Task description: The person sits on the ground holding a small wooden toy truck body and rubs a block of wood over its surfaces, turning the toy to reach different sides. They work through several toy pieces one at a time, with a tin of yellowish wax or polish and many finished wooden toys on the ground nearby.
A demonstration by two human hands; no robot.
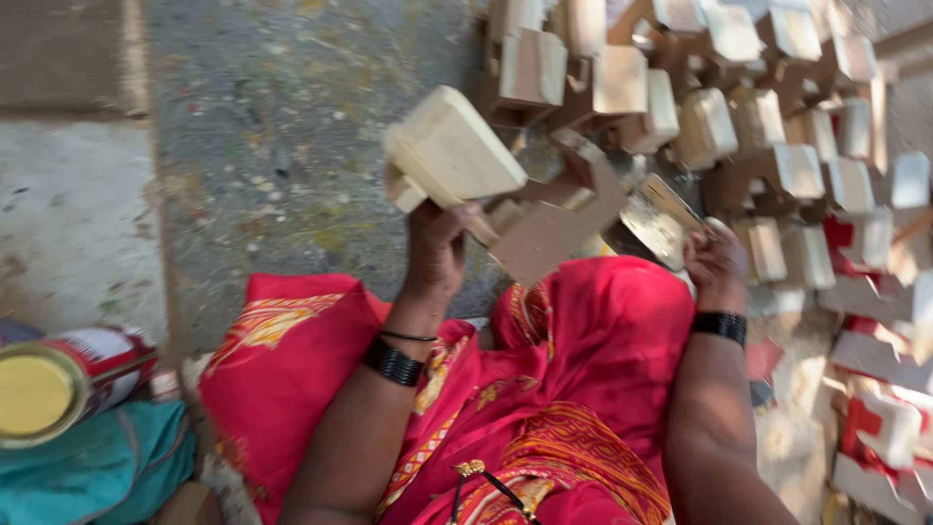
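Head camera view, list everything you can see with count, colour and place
Wooden piece: one, pale, held up at centre.
Brush: one, wide and flat, centre right.
Wooden pieces: many, pale, piled top right; some lower right are partly red.
Tin: one, red and white, yellow inside, lower left.
Cloth: one, teal, bottom left.
Floor: grey, paint-flecked.
Red garment: over the lap.
Left hand: grips the wooden piece.
Right hand: grips the brush.

tin (39, 391) left | wooden pieces (777, 146) piled right, perhaps stacked | lap between
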